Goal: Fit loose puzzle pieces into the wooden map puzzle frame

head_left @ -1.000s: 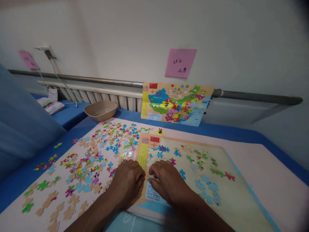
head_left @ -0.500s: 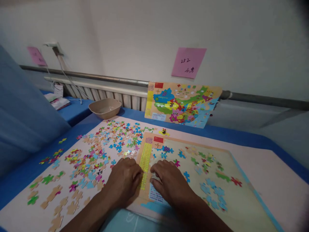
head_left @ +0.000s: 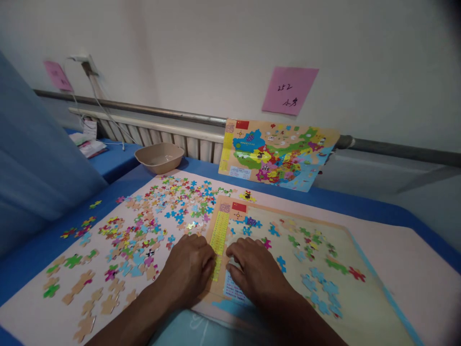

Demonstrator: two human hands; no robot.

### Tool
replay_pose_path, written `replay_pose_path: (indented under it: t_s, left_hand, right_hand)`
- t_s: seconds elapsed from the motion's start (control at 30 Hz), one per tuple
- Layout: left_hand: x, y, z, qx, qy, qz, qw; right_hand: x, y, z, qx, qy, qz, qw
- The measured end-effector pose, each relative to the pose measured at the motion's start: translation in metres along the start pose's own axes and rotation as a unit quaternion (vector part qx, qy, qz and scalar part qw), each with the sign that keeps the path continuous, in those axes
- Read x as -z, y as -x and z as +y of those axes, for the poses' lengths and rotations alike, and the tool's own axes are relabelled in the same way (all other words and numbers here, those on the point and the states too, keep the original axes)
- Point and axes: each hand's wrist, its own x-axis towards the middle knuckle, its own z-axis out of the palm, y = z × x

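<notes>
My left hand (head_left: 192, 263) rests at the left edge of the puzzle board (head_left: 266, 295), beside its yellow printed strip (head_left: 220, 230). Its fingers are curled closed, and whatever they may hold is hidden. Over the printed text panel (head_left: 230, 286), my right hand (head_left: 254, 268) has bent fingers, with a gap between thumb and index finger and nothing visible there. Near it on the board lie a magenta piece (head_left: 266, 242), a blue piece (head_left: 281, 264) and a cluster of light blue pieces (head_left: 329, 287). Many loose puzzle pieces (head_left: 139, 235) spread out left of the board.
A colourful map picture (head_left: 277, 156) leans against the wall rail at the back. The beige basin (head_left: 160, 157) stands behind the loose pieces. Pink paper (head_left: 389, 240) lies under the board on a blue surface (head_left: 360, 204). A blue curtain (head_left: 39, 158) hangs at left.
The camera view has shifted slightly, so the background sits a little further right. Both hands keep the same pose and place on the board; no piece has visibly moved.
</notes>
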Motion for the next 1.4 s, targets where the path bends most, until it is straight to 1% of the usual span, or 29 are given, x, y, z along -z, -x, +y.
replay_pose_path:
  t_s: [0.17, 0.3, 0.43, 0.53, 0.67, 0.77, 1.1, 1.27, 1.4]
  left_hand:
    - [0.000, 0.001, 0.002, -0.020, 0.014, -0.011, 1.000]
    - [-0.001, 0.001, 0.001, -0.030, 0.027, -0.002, 0.999]
    - [-0.004, -0.005, -0.002, -0.032, 0.031, 0.003, 0.999]
    - [-0.005, -0.011, 0.000, -0.030, 0.025, -0.011, 0.999]
    - [-0.006, -0.016, 0.006, -0.021, -0.004, -0.042, 0.999]
    - [-0.007, -0.018, 0.009, -0.022, -0.015, -0.051, 0.998]
    - [-0.011, -0.016, 0.005, -0.029, 0.007, -0.036, 0.999]
    - [-0.009, -0.016, 0.004, -0.014, 0.007, -0.035, 0.999]
    - [-0.008, -0.015, 0.001, -0.005, 0.001, -0.017, 1.000]
  right_hand:
    - [0.003, 0.001, -0.001, -0.011, 0.006, -0.012, 1.000]
    - [0.007, -0.001, -0.002, -0.035, 0.019, -0.010, 0.999]
    - [0.015, -0.004, -0.008, -0.072, 0.031, -0.045, 0.996]
    - [0.020, -0.006, -0.012, -0.079, 0.037, -0.064, 0.994]
    - [0.019, -0.005, -0.012, -0.074, 0.034, -0.063, 0.995]
    - [0.016, -0.003, -0.010, -0.067, 0.032, -0.058, 0.996]
    - [0.013, -0.002, -0.006, -0.057, 0.036, -0.063, 0.996]
    - [0.014, -0.002, -0.008, -0.059, 0.037, -0.072, 0.995]
    - [0.012, -0.003, -0.005, -0.055, 0.027, -0.059, 0.996]
